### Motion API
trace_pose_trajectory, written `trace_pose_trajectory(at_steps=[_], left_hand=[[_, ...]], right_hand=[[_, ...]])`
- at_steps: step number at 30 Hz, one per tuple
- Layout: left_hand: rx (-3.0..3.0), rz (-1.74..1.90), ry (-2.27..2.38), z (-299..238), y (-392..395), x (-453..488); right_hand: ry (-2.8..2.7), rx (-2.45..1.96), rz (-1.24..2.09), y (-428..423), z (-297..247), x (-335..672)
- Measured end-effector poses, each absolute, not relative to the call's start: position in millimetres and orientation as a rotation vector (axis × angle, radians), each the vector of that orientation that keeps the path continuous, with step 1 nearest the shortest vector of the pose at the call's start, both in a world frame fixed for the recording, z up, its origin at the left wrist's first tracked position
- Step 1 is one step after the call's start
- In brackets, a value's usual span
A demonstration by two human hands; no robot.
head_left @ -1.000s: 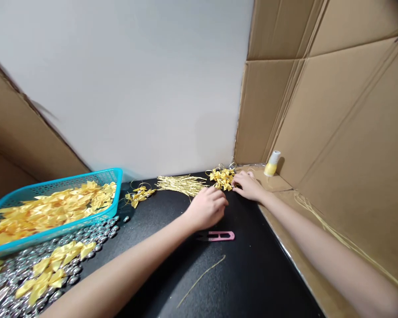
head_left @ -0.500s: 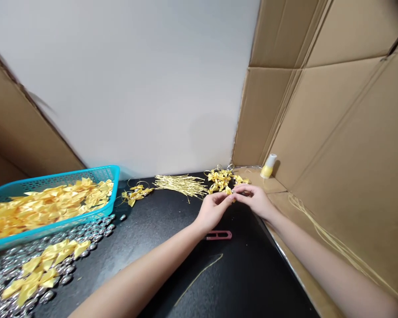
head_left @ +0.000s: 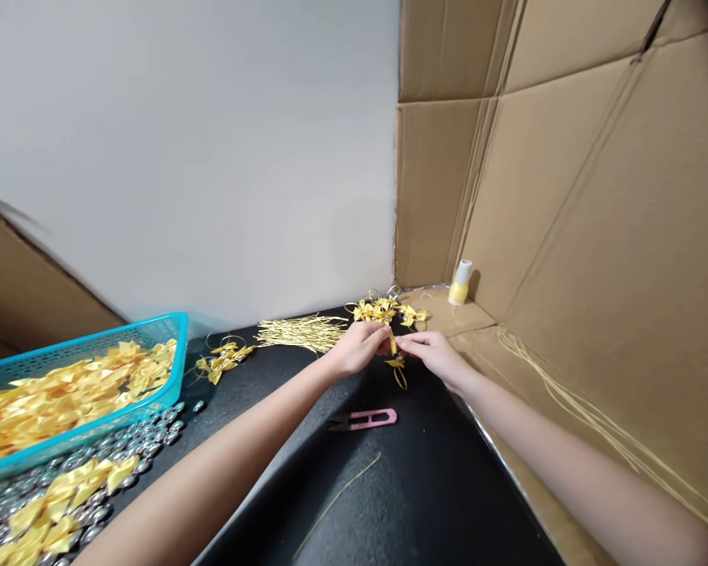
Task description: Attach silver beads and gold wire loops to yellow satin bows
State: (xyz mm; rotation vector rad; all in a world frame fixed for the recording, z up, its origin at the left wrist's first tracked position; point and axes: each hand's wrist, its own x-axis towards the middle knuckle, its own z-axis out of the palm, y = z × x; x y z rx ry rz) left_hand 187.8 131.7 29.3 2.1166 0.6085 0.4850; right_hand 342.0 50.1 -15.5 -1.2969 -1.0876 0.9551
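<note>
My left hand (head_left: 357,346) and my right hand (head_left: 430,355) meet above the black table (head_left: 436,487), fingertips pinched together. Between them they hold a small yellow ribbon bow (head_left: 396,363) with a gold thread loop hanging down from it. Just behind the hands lies a pile of finished yellow bows (head_left: 383,310). A bundle of gold threads (head_left: 298,332) lies to the left of that pile. Pink thread snips (head_left: 366,419) rest on the table below the hands.
A blue basket (head_left: 171,369) full of yellow bows stands at the left, with silver beads (head_left: 147,440) and loose bows in front. A second small bow cluster (head_left: 221,358) lies near it. A yellow thread spool (head_left: 460,283) stands in the cardboard corner. One gold thread (head_left: 342,495) lies near the snips.
Both hands left the bow pile and came together, lifting one bow off the table. The view shifted right and downward slightly.
</note>
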Motion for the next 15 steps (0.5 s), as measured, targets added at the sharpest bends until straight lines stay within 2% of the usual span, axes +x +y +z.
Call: trace_pose_trajectory(at_steps=[10, 15], left_hand=[[2.339, 0.384, 0.538, 50, 175, 217], [2.399, 0.284, 0.446, 58, 186, 240]], right_hand=[[-1.034, -1.344, 0.565, 62, -36, 370], [-1.015, -1.301, 0.563, 61, -41, 371]])
